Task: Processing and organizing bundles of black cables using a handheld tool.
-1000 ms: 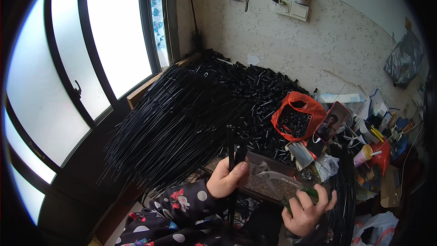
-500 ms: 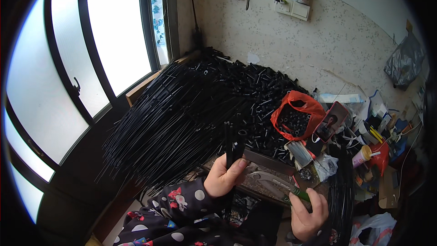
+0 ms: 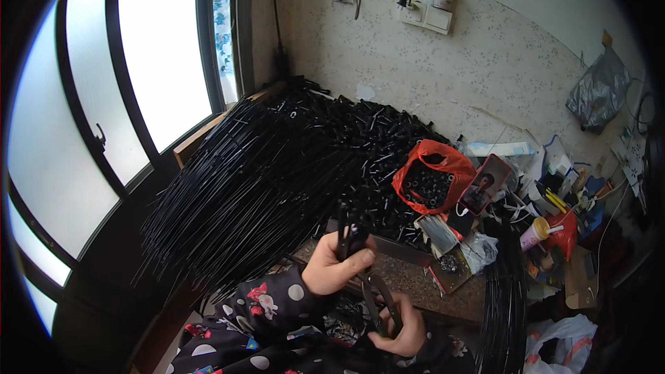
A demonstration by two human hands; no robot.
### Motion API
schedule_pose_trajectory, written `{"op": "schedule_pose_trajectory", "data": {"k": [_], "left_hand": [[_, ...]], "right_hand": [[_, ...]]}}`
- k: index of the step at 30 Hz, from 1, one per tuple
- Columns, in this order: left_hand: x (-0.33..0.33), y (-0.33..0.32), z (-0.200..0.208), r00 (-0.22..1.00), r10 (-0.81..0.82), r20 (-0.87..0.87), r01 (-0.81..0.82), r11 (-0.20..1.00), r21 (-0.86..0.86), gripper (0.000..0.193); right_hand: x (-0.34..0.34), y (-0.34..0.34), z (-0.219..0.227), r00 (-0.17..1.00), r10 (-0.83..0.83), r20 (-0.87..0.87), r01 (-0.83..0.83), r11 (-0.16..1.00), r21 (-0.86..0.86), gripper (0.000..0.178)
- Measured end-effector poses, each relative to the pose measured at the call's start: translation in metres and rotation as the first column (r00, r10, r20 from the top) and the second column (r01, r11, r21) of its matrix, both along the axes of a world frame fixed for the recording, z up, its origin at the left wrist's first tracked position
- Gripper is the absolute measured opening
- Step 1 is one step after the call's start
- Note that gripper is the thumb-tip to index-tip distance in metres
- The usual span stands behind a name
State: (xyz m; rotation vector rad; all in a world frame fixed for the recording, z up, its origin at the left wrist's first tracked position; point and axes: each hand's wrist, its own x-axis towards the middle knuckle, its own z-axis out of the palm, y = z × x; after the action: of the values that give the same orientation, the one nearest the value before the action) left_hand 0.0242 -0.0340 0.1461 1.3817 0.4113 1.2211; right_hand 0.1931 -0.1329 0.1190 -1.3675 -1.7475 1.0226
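Gripping a short black tube piece [image 3: 348, 230] at lower centre of the frame, left hand [image 3: 334, 268] fingers clamped around it. Closing right hand [image 3: 402, 325] around the black scissors [image 3: 379, 299] just below. Judged: cutting step; next, seating tube squarely between blades.

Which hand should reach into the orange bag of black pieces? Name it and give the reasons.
Probably the left hand. It is raised over the worktop edge, closer to the orange bag, though it grips a small black piece. The right hand sits lower, wrapped around the pliers.
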Motion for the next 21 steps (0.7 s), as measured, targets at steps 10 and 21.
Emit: {"op": "schedule_pose_trajectory", "data": {"k": [10,21], "left_hand": [[-0.017,-0.002,0.003,0.991,-0.124,0.041,0.126,0.989,-0.071,0.015],[-0.022,-0.003,0.005,0.998,-0.049,0.028,0.051,0.996,-0.075,0.018]], "right_hand": [[0.011,0.012,-0.049,0.388,0.091,-0.917,-0.859,0.396,-0.324,0.039],[0.026,0.001,-0.014,0.675,-0.015,-0.738,-0.601,0.57,-0.561,0.044]]}}
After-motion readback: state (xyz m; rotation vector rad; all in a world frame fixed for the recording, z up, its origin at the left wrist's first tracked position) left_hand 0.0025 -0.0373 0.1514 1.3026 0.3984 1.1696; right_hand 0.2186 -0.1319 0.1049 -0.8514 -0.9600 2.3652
